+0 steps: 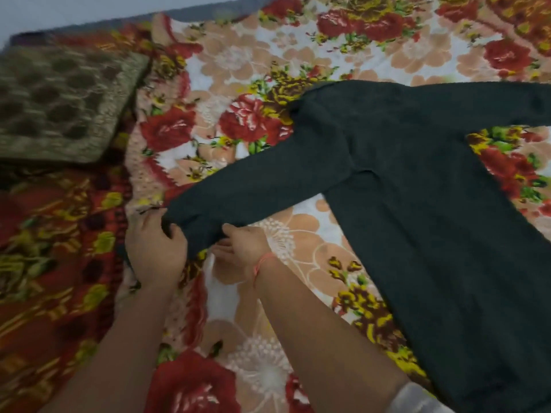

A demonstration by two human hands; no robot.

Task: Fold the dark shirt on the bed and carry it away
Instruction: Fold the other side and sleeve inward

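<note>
The dark shirt [417,180], matte and soft, lies flat on the floral blanket [268,55]. Its long sleeve [253,186] points to 8 o'clock. There the left hand [155,248] and right hand [238,248], 2 together, pinch its cuff.

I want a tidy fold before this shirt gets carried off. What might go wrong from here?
Both hands, left hand and right hand, hold only the sleeve cuff, so pulling may drag the dark shirt askew instead of folding it. The shirt's far side runs out of view at the right, so that sleeve may be left unfolded. The floral blanket beneath looks plush and may bunch, wrinkling the fold.
</note>
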